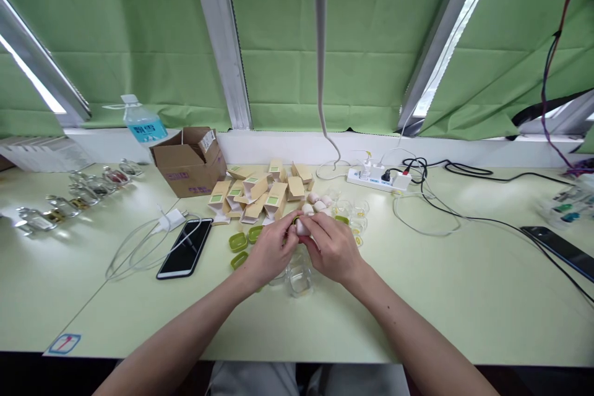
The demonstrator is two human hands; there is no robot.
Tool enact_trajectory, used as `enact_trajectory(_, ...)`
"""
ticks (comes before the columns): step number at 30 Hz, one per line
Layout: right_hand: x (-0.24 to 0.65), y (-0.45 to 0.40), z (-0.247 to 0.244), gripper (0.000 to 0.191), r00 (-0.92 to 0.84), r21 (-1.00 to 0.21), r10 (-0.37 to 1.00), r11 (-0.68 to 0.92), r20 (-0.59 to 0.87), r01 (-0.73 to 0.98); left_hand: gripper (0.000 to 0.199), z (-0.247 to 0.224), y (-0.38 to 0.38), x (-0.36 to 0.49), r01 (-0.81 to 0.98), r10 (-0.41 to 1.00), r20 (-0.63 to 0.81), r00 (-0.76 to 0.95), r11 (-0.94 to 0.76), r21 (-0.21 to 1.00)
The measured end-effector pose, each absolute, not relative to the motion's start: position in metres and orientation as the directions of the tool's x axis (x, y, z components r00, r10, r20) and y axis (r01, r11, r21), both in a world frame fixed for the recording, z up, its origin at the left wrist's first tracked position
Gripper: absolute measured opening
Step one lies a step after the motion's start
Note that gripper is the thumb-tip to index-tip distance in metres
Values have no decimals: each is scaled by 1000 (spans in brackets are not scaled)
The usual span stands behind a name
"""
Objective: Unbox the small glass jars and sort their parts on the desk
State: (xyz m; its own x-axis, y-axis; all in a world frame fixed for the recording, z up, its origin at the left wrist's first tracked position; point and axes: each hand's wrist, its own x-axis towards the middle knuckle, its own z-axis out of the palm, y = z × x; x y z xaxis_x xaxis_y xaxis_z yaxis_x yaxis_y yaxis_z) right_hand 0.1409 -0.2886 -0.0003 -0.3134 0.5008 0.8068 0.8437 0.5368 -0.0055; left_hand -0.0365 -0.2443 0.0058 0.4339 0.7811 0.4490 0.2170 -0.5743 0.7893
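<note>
My left hand (273, 249) and my right hand (335, 244) meet at the middle of the table. Both are closed around a small white rounded piece (302, 227), which shows a dark green edge on the left hand's side; the fingers cover most of it. Behind them lies a cluster of similar white rounded pieces (319, 202). Small green plastic trays (238, 241) lie left of my left hand. Under and in front of the hands are clear plastic cups (299, 279). Further clear cups with yellow marks (358, 223) sit beyond my right hand.
Small open cardboard boxes (255, 189) are piled behind, beside a larger carton (190, 164) and a water bottle (145, 124). A phone (185, 249) and white cable lie left. A power strip (378, 178) with cords stands back right; another phone (561, 250) lies far right.
</note>
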Motion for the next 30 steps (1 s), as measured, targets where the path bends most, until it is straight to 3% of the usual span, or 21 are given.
enact_trajectory(4, 141, -288, 0, 31, -253, -81, 528, 530, 811, 844, 34, 10, -247, -35, 150, 810, 420, 410, -514, 845)
enact_trajectory(8, 143, -286, 2, 30, -124, -304, 560, 607, 819, 735, 44, 11, -245, -35, -23, 813, 378, 443, -411, 911)
enact_trajectory(12, 141, -283, 3, 23, 66, -616, 685, 605, 726, 504, 49, 7, -239, -35, -49, 800, 351, 486, -376, 925)
enact_trajectory(16, 153, -273, 7, 34, 330, -845, 778, 498, 534, 194, 45, 3, -227, -39, -14, 857, 316, 406, -340, 940)
enact_trajectory(20, 190, -258, 9, 46, 486, -889, 757, 445, 437, 106, 52, 2, -212, -44, -79, 901, 332, 280, -323, 943)
enact_trajectory(24, 221, -240, 1, 52, 405, -932, 840, 310, 362, 190, 58, 3, -202, -47, -127, 904, 380, 197, -361, 924)
enact_trajectory(27, 223, -227, -8, 52, 305, -877, 859, 282, 412, 389, 61, 4, -200, -47, -181, 915, 369, 166, -339, 923)
enact_trajectory(30, 209, -219, -10, 37, 123, -689, 893, 239, 433, 684, 61, 4, -200, -47, -232, 928, 353, 119, -320, 919)
